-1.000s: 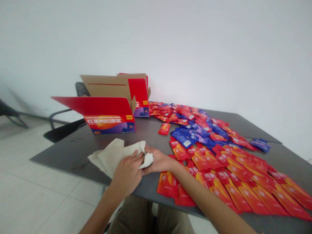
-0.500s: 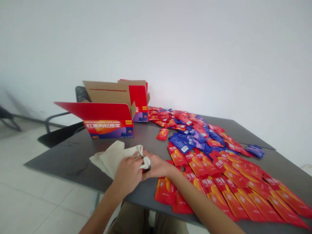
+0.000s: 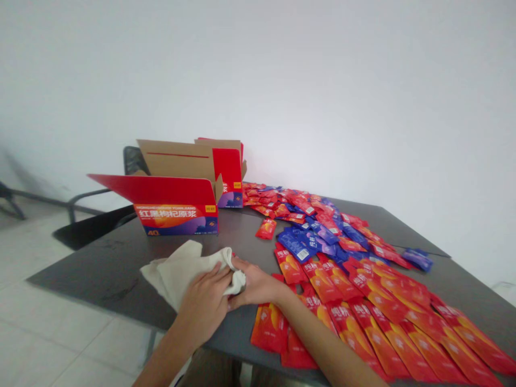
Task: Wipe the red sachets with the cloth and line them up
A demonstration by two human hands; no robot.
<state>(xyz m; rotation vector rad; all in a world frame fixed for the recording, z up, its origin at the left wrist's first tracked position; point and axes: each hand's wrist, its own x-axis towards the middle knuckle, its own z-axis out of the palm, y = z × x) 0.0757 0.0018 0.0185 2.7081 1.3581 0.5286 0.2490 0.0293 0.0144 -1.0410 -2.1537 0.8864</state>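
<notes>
**Off-white cloth (image 3: 173,274) gripped in both hands at the near side of a dark grey table (image 3: 91,269)**

The left hand (image 3: 205,303) lies over the cloth, fingers bent and close together, pressing onto the fabric. The right hand (image 3: 256,284) is mostly closed, thumb and fingers around the bunched right end. The cloth's loose part spreads to the left of the hands. Whether anything lies inside the folds cannot be told.

The right forearm passes over the near-left part of the overlapping red sachets (image 3: 395,330), laid out slantwise at near right; contact cannot be determined. Beyond these, a mixed heap of red and blue sachets (image 3: 300,204) runs toward the far edge. One lone red sachet (image 3: 266,229) lies left of the heap. One blue sachet (image 3: 417,259) lies at its right end.

At far left, the near carton (image 3: 177,219), marked "40", stands upright with flaps raised. The far carton (image 3: 229,172) stands behind it, flaps also raised. A black chair (image 3: 89,228) is at the table's left side.
</notes>
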